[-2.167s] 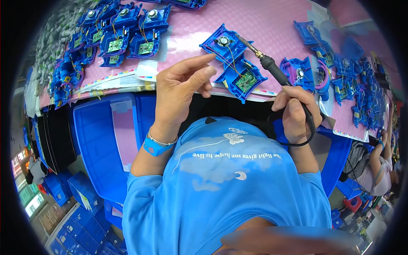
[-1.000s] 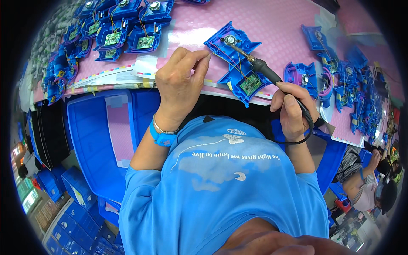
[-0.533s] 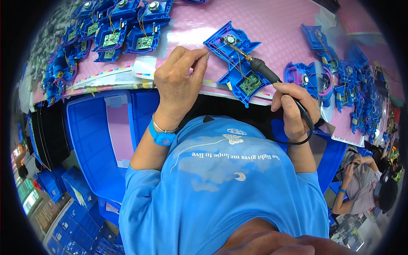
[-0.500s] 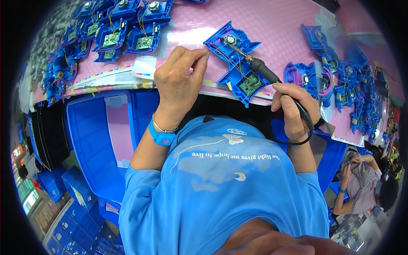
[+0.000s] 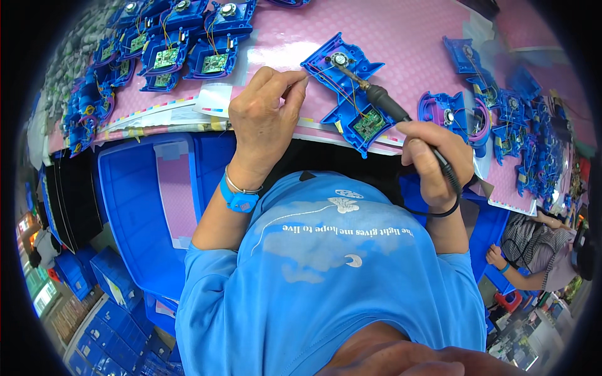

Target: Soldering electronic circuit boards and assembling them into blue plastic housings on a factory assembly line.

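My right hand (image 5: 436, 160) grips a soldering iron (image 5: 386, 103) by its dark handle. The iron's tip reaches up and left to the round speaker (image 5: 339, 59) in an open blue plastic housing (image 5: 344, 93). Thin wires run from the speaker to a green circuit board (image 5: 369, 125) at the housing's near end. At the housing's left edge, my left hand (image 5: 266, 106) is closed in a pinch, thumb against forefinger. Whatever it may hold is too small to make out.
Several blue housings with boards and wires (image 5: 216, 59) stand at the far left. More housings (image 5: 514, 125) crowd the right side, one with a purple ring beside my right hand. A blue bin (image 5: 135, 207) sits below the pink-covered table (image 5: 401, 37). Another person (image 5: 533, 250) is at lower right.
My right hand and the soldering iron have shifted very slightly; the tip stays at the speaker. My left hand barely moves. The person at lower right has moved an arm down.
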`<state>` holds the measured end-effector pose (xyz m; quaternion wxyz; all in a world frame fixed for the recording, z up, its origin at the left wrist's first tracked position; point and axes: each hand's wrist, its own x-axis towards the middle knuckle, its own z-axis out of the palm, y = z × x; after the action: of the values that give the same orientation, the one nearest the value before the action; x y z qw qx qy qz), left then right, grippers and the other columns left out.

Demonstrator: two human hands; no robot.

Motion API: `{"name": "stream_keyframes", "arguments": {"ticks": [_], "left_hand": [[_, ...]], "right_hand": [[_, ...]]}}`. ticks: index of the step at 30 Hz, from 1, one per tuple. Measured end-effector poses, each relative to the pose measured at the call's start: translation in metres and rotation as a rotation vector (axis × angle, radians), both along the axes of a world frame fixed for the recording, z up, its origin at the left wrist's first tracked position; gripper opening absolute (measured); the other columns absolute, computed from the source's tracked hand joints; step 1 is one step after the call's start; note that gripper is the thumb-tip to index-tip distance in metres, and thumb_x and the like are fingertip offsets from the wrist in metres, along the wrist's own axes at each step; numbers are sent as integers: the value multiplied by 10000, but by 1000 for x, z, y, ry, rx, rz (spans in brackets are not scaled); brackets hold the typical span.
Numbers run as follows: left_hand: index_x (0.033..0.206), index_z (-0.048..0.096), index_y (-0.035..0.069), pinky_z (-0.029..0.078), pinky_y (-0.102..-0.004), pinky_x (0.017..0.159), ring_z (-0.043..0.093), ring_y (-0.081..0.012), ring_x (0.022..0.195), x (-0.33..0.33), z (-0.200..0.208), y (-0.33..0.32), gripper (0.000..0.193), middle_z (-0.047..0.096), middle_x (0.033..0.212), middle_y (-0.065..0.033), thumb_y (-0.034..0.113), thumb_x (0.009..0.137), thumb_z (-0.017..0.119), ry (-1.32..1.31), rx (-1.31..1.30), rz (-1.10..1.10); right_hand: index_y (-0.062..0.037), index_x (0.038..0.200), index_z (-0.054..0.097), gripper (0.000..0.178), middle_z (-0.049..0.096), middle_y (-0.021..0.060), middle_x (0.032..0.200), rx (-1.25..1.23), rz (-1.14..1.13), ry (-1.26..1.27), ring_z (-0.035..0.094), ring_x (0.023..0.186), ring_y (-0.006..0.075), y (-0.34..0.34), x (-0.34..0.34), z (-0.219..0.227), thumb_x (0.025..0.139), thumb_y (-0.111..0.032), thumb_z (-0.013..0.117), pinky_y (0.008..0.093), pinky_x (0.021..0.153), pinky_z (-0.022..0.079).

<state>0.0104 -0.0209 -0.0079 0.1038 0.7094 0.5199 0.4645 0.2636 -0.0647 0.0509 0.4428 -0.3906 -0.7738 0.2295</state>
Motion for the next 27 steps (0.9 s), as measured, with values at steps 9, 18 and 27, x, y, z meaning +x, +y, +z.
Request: {"name": "stream_keyframes", "arguments": {"ticks": [9,18,27], "left_hand": [[932,744,54,487,-285,556,638,-172,632,1,-1,0,117,672,797,-62,32,824,780,-13,-22,-3],[917,753,47,423,-235,530,560,-93,614,5,-2,2,69,621,722,-27,42,852,778,-68,-6,-18],[902,730,48,477,-262,538,634,-146,620,-1,3,-3,98,643,747,-56,12,821,772,-28,-17,23]], "right_hand": [[128,1110,641,297,578,105,669,-394,-20,573,545,553,152,4,8,-22,976,-118,543,277,517,442],[85,1045,694,246,632,110,661,-138,-5,85,599,579,156,-3,6,-10,907,-74,567,266,528,448],[81,993,707,208,678,131,693,-27,8,271,621,529,163,-7,7,-9,841,-23,611,282,481,458]]}}
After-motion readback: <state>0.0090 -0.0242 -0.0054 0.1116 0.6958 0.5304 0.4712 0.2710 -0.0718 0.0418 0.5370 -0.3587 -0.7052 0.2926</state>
